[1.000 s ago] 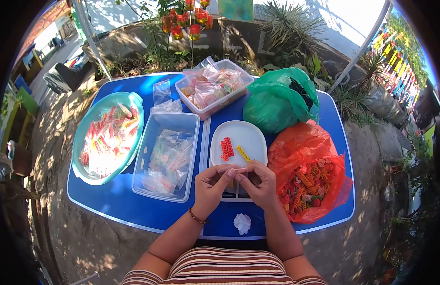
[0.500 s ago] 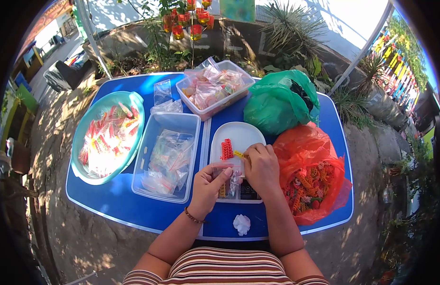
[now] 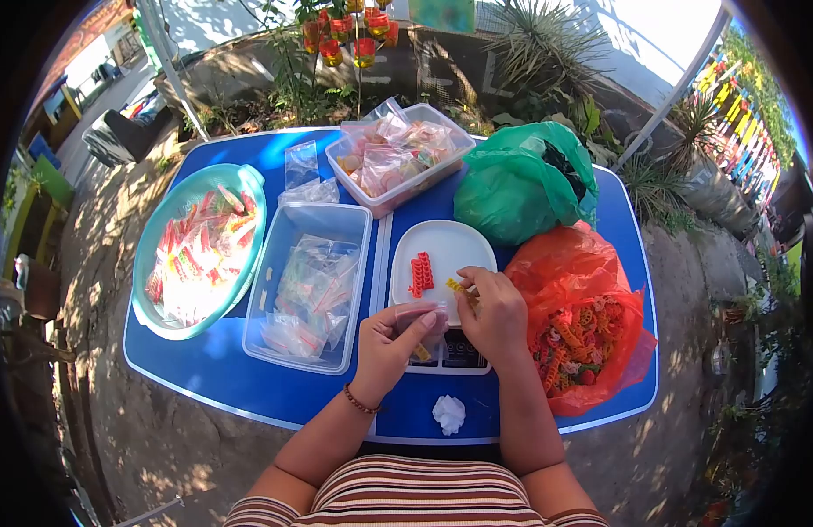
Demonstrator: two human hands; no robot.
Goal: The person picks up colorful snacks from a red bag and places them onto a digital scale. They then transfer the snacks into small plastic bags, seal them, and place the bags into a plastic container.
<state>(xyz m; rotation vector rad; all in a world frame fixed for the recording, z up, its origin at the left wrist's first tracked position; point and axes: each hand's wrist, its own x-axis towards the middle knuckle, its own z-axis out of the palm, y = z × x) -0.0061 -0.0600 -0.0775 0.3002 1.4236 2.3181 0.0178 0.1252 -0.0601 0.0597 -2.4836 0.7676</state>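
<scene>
The left hand (image 3: 382, 344) pinches a small clear plastic bag (image 3: 437, 328) at the near edge of the square white plate (image 3: 463, 246), while the right hand (image 3: 496, 314) grasps a ridged yellow piece (image 3: 455, 285) above it, which too firm a pinch might snap.

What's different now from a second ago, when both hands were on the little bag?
The right hand let go of the small clear bag and moved forward over the white plate; its fingers now hold the yellow piece that lay there. Whether it is lifted, I can't tell. The left hand still grips the bag, and the red pieces stayed on the plate.
</scene>
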